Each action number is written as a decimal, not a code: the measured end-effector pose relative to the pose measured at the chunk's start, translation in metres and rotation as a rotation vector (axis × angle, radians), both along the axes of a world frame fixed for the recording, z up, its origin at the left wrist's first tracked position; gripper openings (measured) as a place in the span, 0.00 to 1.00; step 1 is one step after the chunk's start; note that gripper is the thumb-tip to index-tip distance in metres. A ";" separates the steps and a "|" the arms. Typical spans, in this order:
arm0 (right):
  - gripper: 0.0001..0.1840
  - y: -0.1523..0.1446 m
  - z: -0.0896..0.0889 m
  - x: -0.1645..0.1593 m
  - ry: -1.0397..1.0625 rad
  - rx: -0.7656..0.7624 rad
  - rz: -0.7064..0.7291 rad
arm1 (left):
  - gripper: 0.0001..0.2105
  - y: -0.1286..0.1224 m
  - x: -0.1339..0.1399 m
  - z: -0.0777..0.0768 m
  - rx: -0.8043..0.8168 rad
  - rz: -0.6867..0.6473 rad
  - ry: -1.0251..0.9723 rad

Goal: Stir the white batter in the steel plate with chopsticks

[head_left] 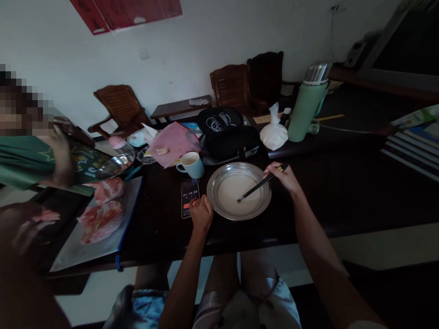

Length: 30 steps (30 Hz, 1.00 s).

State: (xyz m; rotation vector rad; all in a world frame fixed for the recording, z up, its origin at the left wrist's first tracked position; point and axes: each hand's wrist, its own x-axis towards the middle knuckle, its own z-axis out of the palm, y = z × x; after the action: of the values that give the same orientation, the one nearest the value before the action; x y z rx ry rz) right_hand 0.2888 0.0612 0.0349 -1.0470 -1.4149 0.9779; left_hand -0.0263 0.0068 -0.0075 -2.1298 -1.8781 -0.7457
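A wide metal bowl [212, 201] stands on the dark table, with a milky, off-white liquid [233, 192] inside. My right hand [283, 177] is closed around a pair of dark chopsticks [257, 185], which slant down to the left with their tips in the liquid. At the bowl's left rim, my left hand [201, 212] is closed with curled fingers, gripping the edge. Just behind that hand lies a phone [186, 194] with a running timer on its screen, partly covered by the hand. A light blue mug [192, 165] stands beyond the phone.
Raw meat [103, 221] lies on a pale board [78, 256] at left, near another person's hands [30, 224]. A black bag [226, 135], a tied bag of white powder [273, 132] and a green thermos [307, 107] stand behind the bowl. Books [414, 146] are stacked at right.
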 end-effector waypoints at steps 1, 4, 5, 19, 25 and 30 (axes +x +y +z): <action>0.17 0.000 0.000 -0.001 -0.010 -0.003 0.015 | 0.17 -0.001 0.000 0.001 0.012 0.007 0.010; 0.18 0.002 0.001 0.000 -0.034 0.020 -0.019 | 0.17 -0.007 -0.001 0.003 0.041 0.015 0.022; 0.18 0.002 0.001 0.002 -0.033 0.031 -0.058 | 0.17 -0.010 -0.001 0.003 0.048 0.015 0.021; 0.17 0.001 0.000 0.002 -0.007 0.033 -0.108 | 0.15 -0.051 -0.001 -0.004 0.121 0.050 0.086; 0.18 -0.001 0.001 -0.002 -0.052 0.025 -0.044 | 0.15 -0.037 -0.003 -0.004 0.063 -0.002 0.011; 0.17 -0.002 0.003 0.002 -0.048 0.034 -0.124 | 0.14 -0.027 -0.005 0.001 0.037 -0.087 -0.105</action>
State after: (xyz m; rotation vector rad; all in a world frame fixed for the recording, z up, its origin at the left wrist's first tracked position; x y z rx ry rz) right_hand 0.2905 0.0594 0.0375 -1.1254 -1.3837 0.8409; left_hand -0.0312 -0.0206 -0.0065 -2.2013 -1.8168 -0.9200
